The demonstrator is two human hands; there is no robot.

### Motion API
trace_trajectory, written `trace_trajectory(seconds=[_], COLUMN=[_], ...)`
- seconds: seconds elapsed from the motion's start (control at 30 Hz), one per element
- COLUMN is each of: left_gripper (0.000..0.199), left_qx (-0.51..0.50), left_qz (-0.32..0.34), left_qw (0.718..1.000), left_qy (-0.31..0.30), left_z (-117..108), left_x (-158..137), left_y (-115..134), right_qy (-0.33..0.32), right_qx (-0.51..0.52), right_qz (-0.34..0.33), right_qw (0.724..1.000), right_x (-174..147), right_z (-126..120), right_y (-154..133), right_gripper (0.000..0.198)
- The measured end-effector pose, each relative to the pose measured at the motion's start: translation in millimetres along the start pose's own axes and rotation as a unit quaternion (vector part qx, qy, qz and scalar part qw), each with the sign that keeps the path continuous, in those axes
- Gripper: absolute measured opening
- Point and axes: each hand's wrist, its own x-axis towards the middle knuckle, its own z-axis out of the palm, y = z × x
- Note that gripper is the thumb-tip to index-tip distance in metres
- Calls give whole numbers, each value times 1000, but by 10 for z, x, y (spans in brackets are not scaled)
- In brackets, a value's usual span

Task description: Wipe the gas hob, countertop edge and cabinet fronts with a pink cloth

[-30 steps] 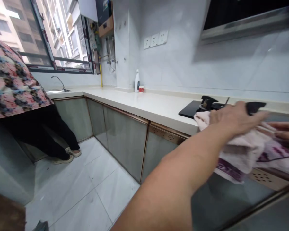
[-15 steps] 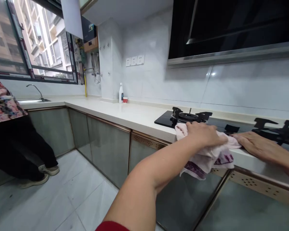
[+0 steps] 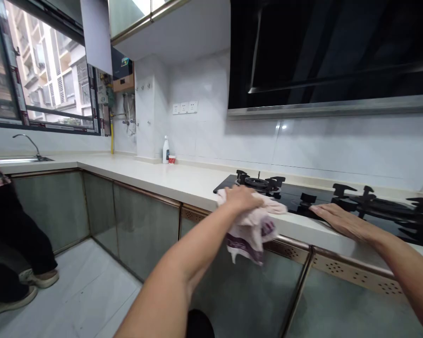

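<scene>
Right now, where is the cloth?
In the head view, the cloth is under the left hand, in front of the left burner, hanging over the counter edge.

Nothing legible here! Marks on the towel (image 3: 248,225) at the cooktop's (image 3: 292,193) near edge blur out; left of the cooktop, the white bottle's (image 3: 165,149) label (image 3: 167,154) is too small.

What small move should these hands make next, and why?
Probably slide the left hand and the pink cloth a little toward the right hand, along the front of the stove. The left hand is already on the cloth, which hangs over the front edge of the counter, and the right hand lies apart, holding no cloth.
</scene>
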Motion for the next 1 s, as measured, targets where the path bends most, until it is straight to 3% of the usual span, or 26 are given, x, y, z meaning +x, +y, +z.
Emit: trace_trajectory(seconds=[0.1, 0.2, 0.27, 0.37, 0.5, 0.67, 0.87, 1.0], left_gripper=[53, 49, 44, 38, 36, 32, 43, 46], left_qx=[28, 57, 77, 100, 98, 59, 41, 47], left_qz=[-78, -151, -185, -194, -134, -5, 112, 160], left_qw=[996, 985, 977, 971, 974, 971, 972, 970], left_qy=[38, 57, 68, 96, 154, 232, 205, 177], left_z=[-206, -370, -417, -374, -165, 189, 467, 500], left_x=[-109, -175, -186, -199, -318, -473, -392, -322], left_y=[-658, -1162, -1350, -1401, -1105, -354, 614, 974], right_qy=[-35, -22, -18, -31, -35, -25, -29, -38], right_qx=[54, 60, 55, 42, 35, 41, 57, 58], right_qz=[-12, -17, -16, -4, 16, 21, -18, -21], right_qw=[998, 998, 998, 999, 999, 999, 998, 997], right_x=[6, 17, 14, -4, -26, -51, -78, -83], right_z=[27, 45, 32, -12, -50, -91, -220, -285], right_y=[23, 11, -25, -94, -166, -246, -330, -354], right_gripper=[61, 68, 72, 78, 78, 67, 64, 68])
